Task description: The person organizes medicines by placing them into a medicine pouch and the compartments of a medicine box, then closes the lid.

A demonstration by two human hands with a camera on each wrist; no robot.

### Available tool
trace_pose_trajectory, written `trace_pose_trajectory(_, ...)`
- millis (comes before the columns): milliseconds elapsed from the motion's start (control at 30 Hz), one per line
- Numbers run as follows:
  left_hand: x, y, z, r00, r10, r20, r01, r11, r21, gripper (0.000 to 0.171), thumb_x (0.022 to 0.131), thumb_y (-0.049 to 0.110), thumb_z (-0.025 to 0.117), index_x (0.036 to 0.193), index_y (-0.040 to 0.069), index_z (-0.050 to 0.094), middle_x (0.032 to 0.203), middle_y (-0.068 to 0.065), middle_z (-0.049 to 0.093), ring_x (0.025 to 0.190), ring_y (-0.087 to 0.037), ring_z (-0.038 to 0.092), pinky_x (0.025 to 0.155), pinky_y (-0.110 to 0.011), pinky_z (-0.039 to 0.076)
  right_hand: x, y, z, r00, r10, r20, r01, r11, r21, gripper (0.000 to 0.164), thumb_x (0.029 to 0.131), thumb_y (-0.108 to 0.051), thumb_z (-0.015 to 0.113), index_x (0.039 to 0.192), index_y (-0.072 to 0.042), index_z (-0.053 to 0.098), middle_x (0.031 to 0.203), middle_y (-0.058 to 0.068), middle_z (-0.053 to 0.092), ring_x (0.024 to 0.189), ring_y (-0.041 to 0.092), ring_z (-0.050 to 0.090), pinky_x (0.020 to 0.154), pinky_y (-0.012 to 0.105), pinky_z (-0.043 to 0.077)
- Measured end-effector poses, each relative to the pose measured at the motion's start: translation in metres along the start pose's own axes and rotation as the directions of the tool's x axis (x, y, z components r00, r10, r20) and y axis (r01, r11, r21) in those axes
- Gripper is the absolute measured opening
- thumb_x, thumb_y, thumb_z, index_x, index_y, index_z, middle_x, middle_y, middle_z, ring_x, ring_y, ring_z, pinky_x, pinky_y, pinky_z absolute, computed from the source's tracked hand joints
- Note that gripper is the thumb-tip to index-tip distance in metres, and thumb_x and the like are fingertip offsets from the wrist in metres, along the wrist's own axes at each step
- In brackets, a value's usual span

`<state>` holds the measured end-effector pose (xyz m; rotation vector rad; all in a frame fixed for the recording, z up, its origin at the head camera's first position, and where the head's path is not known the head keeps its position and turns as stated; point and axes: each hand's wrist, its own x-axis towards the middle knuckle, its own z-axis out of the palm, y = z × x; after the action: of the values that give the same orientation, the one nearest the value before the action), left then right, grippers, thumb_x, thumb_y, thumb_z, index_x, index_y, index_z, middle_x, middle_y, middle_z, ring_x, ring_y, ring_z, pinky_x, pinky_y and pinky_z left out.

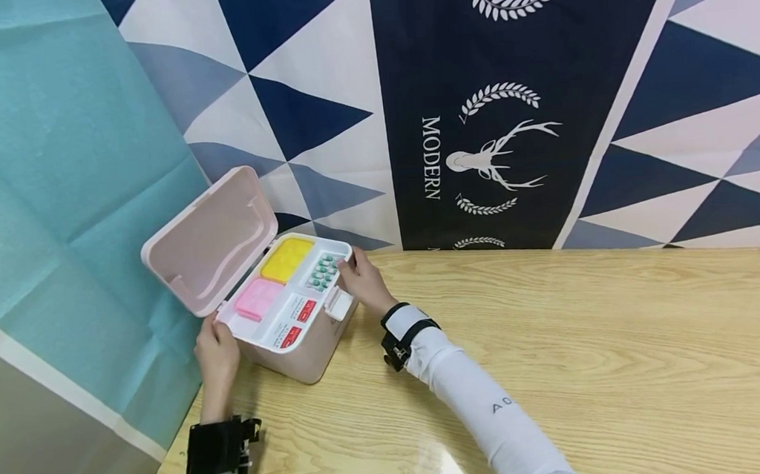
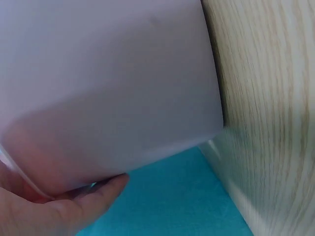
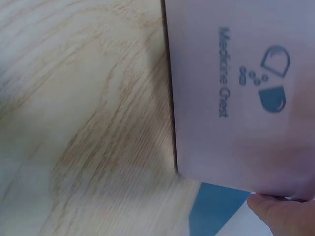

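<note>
A pale pink medicine chest (image 1: 318, 346) stands at the table's left, its lid (image 1: 209, 239) tipped back. At its left end my left hand (image 1: 218, 357) grips the rim near the hinge side. The right hand (image 1: 368, 284) holds the opposite end, thumb over the rim. In the white top tray (image 1: 268, 326) are a yellow case (image 1: 286, 259), a pink case (image 1: 260, 298), a blister pack of green-and-white capsules (image 1: 323, 273) and two red-and-white packets (image 1: 305, 311). A white latch (image 1: 338, 303) juts from the front. "Medicine Chest" lettering (image 3: 224, 73) shows in the right wrist view.
The wood-grain table (image 1: 562, 342) extends far to the right of the chest. A teal cloth (image 1: 73, 164) hangs close on the left. Behind the table is a patterned blue-and-white cloth (image 1: 317, 115), near the chest's back corner.
</note>
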<state>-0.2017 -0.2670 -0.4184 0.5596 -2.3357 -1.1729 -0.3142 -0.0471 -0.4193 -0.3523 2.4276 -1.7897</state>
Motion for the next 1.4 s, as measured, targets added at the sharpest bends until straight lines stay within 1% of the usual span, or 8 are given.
trace_pose_trajectory(267, -0.006, 0.001, -0.006, 0.993, -0.02, 0.118, 0.022, 1.0, -0.019, 0.047, 0.096, 0.016, 0.021, 0.135, -0.004, 0.038, 0.134, -0.031, 0.04, 0.122, -0.043, 0.039, 0.097, -0.056, 0.032, -0.003, 0.009, -0.012, 0.998, 0.046, -0.047, -0.042, 0.995, 0.09, 0.043, 0.099, -0.031, 0.032, 0.134, -0.008, 0.039, 0.136, 0.012, 0.044, 0.127, 0.024, 0.041, 0.106, 0.039, 0.033)
trace_pose_trajectory(433, -0.008, 0.002, -0.007, 0.985, -0.027, 0.171, 0.034, 0.999, -0.038, 0.047, 0.097, 0.017, 0.019, 0.137, -0.001, 0.036, 0.137, -0.028, 0.039, 0.126, -0.04, 0.035, 0.102, -0.053, 0.029, -0.009, 0.013, -0.018, 0.999, 0.042, -0.031, -0.036, 0.987, 0.153, 0.04, 0.098, -0.027, 0.031, 0.131, -0.006, 0.039, 0.135, 0.012, 0.043, 0.126, 0.025, 0.039, 0.107, 0.041, 0.03)
trace_pose_trajectory(667, -0.011, 0.003, 0.0, 0.99, -0.02, 0.138, 0.037, 0.992, -0.12, 0.046, 0.097, 0.018, 0.021, 0.134, -0.003, 0.04, 0.134, -0.028, 0.042, 0.124, -0.039, 0.038, 0.103, -0.051, 0.03, -0.02, 0.018, -0.027, 1.0, 0.012, 0.014, -0.014, 0.987, 0.157, 0.041, 0.098, -0.025, 0.028, 0.134, -0.007, 0.036, 0.137, 0.012, 0.041, 0.129, 0.024, 0.036, 0.11, 0.042, 0.025)
trace_pose_trajectory(833, -0.016, 0.002, 0.008, 0.991, -0.047, 0.125, 0.075, 0.969, -0.237, 0.047, 0.099, 0.022, 0.021, 0.135, -0.003, 0.039, 0.131, -0.027, 0.045, 0.12, -0.035, 0.042, 0.1, -0.048, 0.034, -0.031, 0.018, -0.034, 0.999, 0.008, 0.052, -0.015, 0.99, 0.139, 0.043, 0.099, -0.026, 0.025, 0.138, -0.01, 0.033, 0.141, 0.011, 0.038, 0.132, 0.026, 0.033, 0.111, 0.045, 0.022)
trace_pose_trajectory(967, -0.021, 0.002, 0.015, 0.995, -0.044, 0.095, 0.071, 0.946, -0.316, 0.046, 0.099, 0.021, 0.023, 0.134, -0.004, 0.04, 0.13, -0.027, 0.047, 0.118, -0.033, 0.044, 0.1, -0.045, 0.034, -0.041, 0.019, -0.039, 0.999, 0.007, 0.046, -0.013, 0.993, 0.115, 0.043, 0.099, -0.027, 0.026, 0.138, -0.01, 0.033, 0.141, 0.01, 0.039, 0.132, 0.025, 0.033, 0.11, 0.045, 0.023)
trace_pose_trajectory(1100, -0.024, 0.003, 0.019, 0.991, -0.067, 0.117, 0.103, 0.935, -0.339, 0.048, 0.1, 0.025, 0.021, 0.133, -0.003, 0.042, 0.124, -0.025, 0.051, 0.107, -0.019, 0.049, 0.093, -0.033, 0.039, -0.053, 0.02, -0.045, 1.0, 0.016, 0.023, -0.018, 0.996, 0.084, 0.044, 0.098, -0.027, 0.027, 0.139, -0.011, 0.033, 0.142, 0.01, 0.038, 0.133, 0.025, 0.032, 0.11, 0.046, 0.023)
trace_pose_trajectory(1233, -0.025, 0.006, 0.024, 0.988, -0.063, 0.142, 0.11, 0.93, -0.352, 0.05, 0.1, 0.03, 0.021, 0.131, -0.001, 0.044, 0.122, -0.022, 0.053, 0.095, -0.001, 0.048, 0.087, -0.021, 0.039, -0.064, 0.023, -0.052, 1.0, 0.023, 0.019, -0.024, 0.997, 0.074, 0.045, 0.098, -0.027, 0.026, 0.14, -0.011, 0.031, 0.144, 0.01, 0.035, 0.135, 0.026, 0.029, 0.11, 0.048, 0.022)
trace_pose_trajectory(1400, -0.029, 0.01, 0.029, 0.986, -0.063, 0.154, 0.118, 0.915, -0.385, 0.05, 0.1, 0.03, 0.023, 0.126, -0.003, 0.049, 0.119, -0.024, 0.054, 0.087, 0.007, 0.048, 0.079, -0.012, 0.04, -0.078, 0.025, -0.062, 0.999, 0.019, 0.025, -0.022, 0.994, 0.108, 0.045, 0.099, -0.026, 0.026, 0.141, -0.011, 0.029, 0.145, 0.01, 0.033, 0.136, 0.026, 0.027, 0.111, 0.048, 0.02)
